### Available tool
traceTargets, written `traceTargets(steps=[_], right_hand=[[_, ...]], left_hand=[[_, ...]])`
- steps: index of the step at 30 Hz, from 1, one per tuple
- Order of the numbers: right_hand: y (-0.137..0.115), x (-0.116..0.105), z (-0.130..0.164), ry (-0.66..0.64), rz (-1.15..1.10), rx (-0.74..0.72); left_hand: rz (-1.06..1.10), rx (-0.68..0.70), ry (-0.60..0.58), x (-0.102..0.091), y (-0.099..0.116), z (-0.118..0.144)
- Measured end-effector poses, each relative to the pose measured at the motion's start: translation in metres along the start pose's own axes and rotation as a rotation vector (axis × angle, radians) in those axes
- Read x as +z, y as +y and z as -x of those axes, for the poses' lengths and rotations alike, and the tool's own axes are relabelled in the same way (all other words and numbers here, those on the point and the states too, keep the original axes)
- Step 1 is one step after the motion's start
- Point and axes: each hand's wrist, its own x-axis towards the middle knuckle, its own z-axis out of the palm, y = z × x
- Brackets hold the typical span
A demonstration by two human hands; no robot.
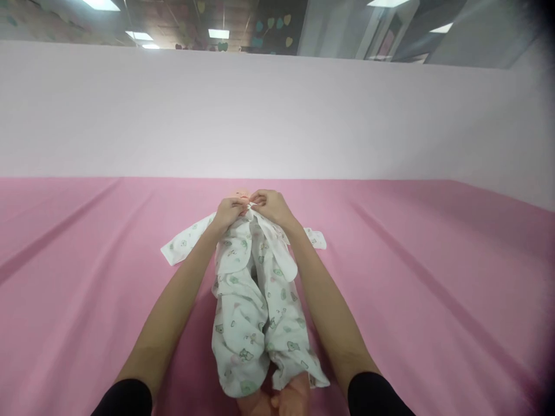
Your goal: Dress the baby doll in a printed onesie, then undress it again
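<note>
A baby doll [295, 397] lies on its back, its feet toward me and its head at the far end. It wears white printed pants [243, 323] and a white printed top [234, 248] whose front panels hang apart below the neck. My left hand [231, 211] is closed with its fingertips at the collar on the left side. Just right of it, my right hand [269, 205] pinches the collar edge near the doll's chin. Both sleeves of the top spread out sideways. The fingers partly cover the neckline, so any fastener there is hidden.
A pink sheet [104, 312] with long creases covers the surface under the doll. Behind it rises a plain white wall [277, 115]. Above the wall, glass [338, 29] reflects ceiling lights.
</note>
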Motion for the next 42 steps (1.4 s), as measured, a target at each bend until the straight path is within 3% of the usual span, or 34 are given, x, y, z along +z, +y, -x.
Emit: traceTargets(steps=[8,12,22,25,37,40,42], right_hand=[[0.014,0.009,-0.002,0.070,-0.090,0.099],[0.019,0.012,-0.003,0.033,-0.168,0.180],[0.009,0.022,-0.001,0.097,-0.028,0.028],[0.012,0.025,-0.003,0.104,-0.083,0.101],[0.009,0.021,-0.003,0.044,-0.727,0.495],[0.010,0.024,-0.003,0.081,-0.750,0.516],[0.012,0.025,-0.003,0.107,-0.651,0.478]], left_hand=[[-0.202,0.087,0.079,0.004,-0.004,-0.001],[-0.358,0.145,0.084,0.005,-0.004,-0.002],[-0.677,0.205,0.188,0.008,0.002,0.002],[-0.654,0.214,0.174,0.006,-0.001,0.000],[-0.354,0.225,0.123,-0.001,-0.015,-0.008],[-0.417,0.261,0.069,-0.001,-0.013,-0.006],[-0.453,0.263,0.031,-0.001,-0.008,-0.002]])
